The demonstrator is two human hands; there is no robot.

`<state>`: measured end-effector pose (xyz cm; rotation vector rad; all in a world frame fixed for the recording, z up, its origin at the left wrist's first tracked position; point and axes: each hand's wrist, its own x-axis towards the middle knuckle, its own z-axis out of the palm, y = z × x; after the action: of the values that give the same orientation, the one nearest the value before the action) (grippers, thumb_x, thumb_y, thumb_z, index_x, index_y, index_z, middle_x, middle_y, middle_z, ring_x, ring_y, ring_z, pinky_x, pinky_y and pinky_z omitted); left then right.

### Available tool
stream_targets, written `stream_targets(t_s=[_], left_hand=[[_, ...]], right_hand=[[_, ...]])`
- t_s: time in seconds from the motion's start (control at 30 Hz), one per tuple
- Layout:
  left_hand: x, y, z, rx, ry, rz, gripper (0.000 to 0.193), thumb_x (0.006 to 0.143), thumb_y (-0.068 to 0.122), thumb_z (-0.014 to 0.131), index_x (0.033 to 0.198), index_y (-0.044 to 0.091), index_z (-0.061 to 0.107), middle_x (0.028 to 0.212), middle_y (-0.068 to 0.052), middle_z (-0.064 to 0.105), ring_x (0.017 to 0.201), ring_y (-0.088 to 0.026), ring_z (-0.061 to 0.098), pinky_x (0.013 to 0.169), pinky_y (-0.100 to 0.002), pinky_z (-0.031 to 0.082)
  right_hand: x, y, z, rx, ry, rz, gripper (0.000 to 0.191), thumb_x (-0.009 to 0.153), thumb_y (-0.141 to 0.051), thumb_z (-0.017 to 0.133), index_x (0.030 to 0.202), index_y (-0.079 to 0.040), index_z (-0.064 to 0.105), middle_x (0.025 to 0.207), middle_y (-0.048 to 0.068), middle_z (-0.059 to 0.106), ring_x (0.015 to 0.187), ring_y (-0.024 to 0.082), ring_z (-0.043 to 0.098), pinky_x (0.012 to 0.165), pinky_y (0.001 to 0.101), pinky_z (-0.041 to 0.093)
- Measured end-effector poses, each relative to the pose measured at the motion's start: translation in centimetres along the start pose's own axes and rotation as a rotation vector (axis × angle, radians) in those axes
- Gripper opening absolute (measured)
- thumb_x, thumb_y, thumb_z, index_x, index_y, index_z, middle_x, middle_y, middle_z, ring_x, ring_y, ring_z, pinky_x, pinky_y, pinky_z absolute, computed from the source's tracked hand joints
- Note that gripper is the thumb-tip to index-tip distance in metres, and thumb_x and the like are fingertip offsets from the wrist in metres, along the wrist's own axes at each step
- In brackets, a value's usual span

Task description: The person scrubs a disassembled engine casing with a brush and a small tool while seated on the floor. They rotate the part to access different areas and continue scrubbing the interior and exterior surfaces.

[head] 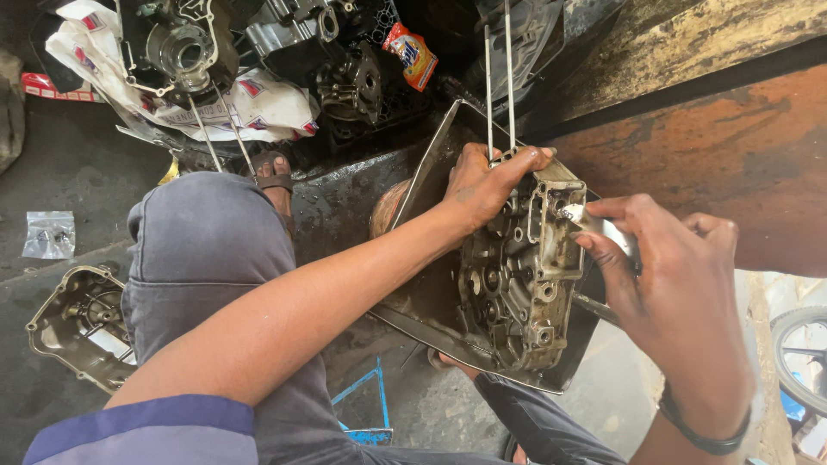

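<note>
— While the left hand (482,185) is gripping the top edge of the engine case (517,275), where is that case sitting?

— It is standing on edge in a dark metal tray (431,172) on the oily floor (77,164), at the tray's far side, with two long studs (498,77) sticking up past the fingers.

— And the right hand (672,284)?

— It is closing around a flat metal tool (594,220), pressing its tip against the case's upper corner. I judge the work is mid-way: the case is already stripped and open, its inside still looking grimy.

— What is lying around?

— A second engine cover (73,331) is lying on the floor by the knee, a small plastic bag (49,234) is lying beyond it, and more engine parts (181,52) are resting on printed sacks at the far edge. A rusty wall (715,146) is rising beside the tray, and a wheel (801,353) is showing at the side.
</note>
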<state>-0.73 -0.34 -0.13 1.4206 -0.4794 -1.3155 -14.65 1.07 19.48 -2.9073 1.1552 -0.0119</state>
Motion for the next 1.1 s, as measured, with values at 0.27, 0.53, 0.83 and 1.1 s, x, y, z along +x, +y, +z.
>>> stream_targets(t_s=[0.27,0.53,0.83,1.1], left_hand=[[0.4,-1.4,0.3,0.008,0.029,0.004,0.096,0.058,0.079,0.068,0.100,-0.007,0.070,0.115,-0.024,0.065,0.109,-0.031,0.068,0.095,-0.039,0.052],[0.6,-2.1,0.3,0.011,0.016,0.043,0.100,0.062,0.083,0.067,0.105,-0.007,0.076,0.118,-0.025,0.065,0.114,-0.032,0.065,0.098,-0.040,0.048],[-0.5,-0.7,0.0,0.048,0.046,-0.056,0.106,0.054,0.079,0.068,0.110,-0.011,0.060,0.113,-0.026,0.067,0.107,-0.032,0.069,0.092,-0.038,0.054],[0.2,-1.6,0.1,0.046,0.028,0.053,0.103,0.060,0.086,0.067,0.105,-0.007,0.073,0.120,-0.026,0.065,0.114,-0.034,0.065,0.100,-0.040,0.048]], right_hand=[[0.4,0.1,-1.2,-0.180,-0.115,-0.097,0.018,0.095,-0.026,0.071,0.105,-0.011,0.074,0.080,0.005,0.070,0.063,0.028,0.055,0.077,0.0381,0.038],[0.1,-1.2,-0.6,-0.081,-0.060,0.022,0.012,0.105,-0.024,0.068,0.100,-0.013,0.073,0.069,0.011,0.061,0.068,0.035,0.057,0.072,0.0442,0.046],[-0.8,-2.3,0.4,0.243,0.152,0.181,0.015,0.100,-0.014,0.069,0.107,0.000,0.069,0.080,0.016,0.068,0.064,0.025,0.065,0.060,0.0344,0.048],[-1.1,-2.0,1.0,0.326,0.158,0.226,0.018,0.107,-0.017,0.062,0.114,-0.004,0.072,0.090,0.010,0.069,0.075,0.018,0.064,0.070,0.0327,0.048]])
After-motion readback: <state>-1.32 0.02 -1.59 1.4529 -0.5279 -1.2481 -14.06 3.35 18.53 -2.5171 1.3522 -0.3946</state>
